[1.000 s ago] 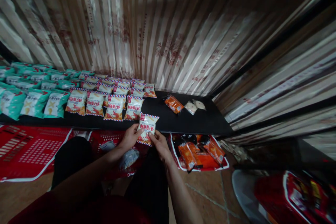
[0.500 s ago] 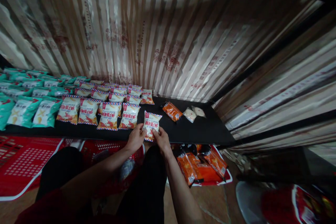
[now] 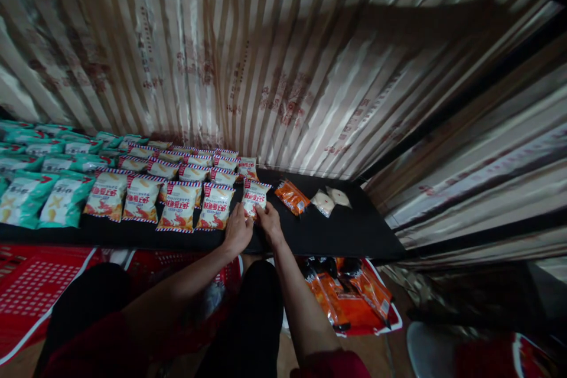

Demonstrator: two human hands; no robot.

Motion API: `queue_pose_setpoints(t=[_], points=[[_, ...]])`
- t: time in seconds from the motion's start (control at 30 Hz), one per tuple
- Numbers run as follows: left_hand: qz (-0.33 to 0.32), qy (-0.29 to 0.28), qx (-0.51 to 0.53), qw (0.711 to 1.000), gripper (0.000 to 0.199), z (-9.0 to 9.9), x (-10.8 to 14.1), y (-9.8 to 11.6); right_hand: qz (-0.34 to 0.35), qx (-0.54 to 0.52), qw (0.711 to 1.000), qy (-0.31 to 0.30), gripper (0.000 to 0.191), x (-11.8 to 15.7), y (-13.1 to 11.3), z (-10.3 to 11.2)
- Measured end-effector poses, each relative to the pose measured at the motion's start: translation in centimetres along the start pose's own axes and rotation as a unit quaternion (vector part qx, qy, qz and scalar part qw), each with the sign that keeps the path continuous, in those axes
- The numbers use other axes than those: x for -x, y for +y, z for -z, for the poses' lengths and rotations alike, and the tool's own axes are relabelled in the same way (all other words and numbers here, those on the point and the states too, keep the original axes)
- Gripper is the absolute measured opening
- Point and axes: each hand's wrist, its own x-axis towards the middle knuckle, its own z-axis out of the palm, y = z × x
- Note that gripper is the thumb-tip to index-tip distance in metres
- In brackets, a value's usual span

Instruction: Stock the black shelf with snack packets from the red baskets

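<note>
A: Quick, what have I got in hand?
B: On my feed, one bag (image 3: 256, 194), white with red print and a striped top edge. Both hands are on it.
A: Grip?
B: Left hand (image 3: 239, 229) closed on the lower left edge. Right hand (image 3: 269, 224) pinching the lower right, thumb across the front. Back fingers hidden, I can't make those out.
A: Where's the bag?
B: Over the black shelf (image 3: 341, 235), at the right end of the front row, top edge up, print facing me. Can't tell if its bottom touches the shelf; hands cover it.
A: Left of it?
B: Just beside, a matching bag (image 3: 215, 205), then more of the same, with rows behind. Past those, green bags (image 3: 62, 198) at the far left.
A: Right?
B: Orange pack (image 3: 292, 197) lying near, then two white packs (image 3: 323, 203) side by side.
A: Below?
B: Red basket (image 3: 31, 283) at lower left. Another basket (image 3: 384, 279), white-rimmed, below the shelf on the right, with orange packs (image 3: 367, 288) in it.
A: Backdrop?
B: Striped curtain (image 3: 283, 59), pleated, brown and cream with reddish prints.
</note>
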Motion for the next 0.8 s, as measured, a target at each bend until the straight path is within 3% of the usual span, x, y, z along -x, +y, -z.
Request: queue_pose_setpoints(t=[0.27, 0.8], points=[[0.006, -0.006, 0.036, 0.999, 0.058, -1.2, -2.1, 0.4, 0.018, 0.039, 0.999, 0.014, 0.034, -2.9, -0.4, -0.5], [0.011, 0.022, 0.011, 1.0, 0.057, -1.4, -5.4, 0.7, 0.033, 0.065, 0.997, 0.013, 0.034, -6.8, -0.6, -1.8]])
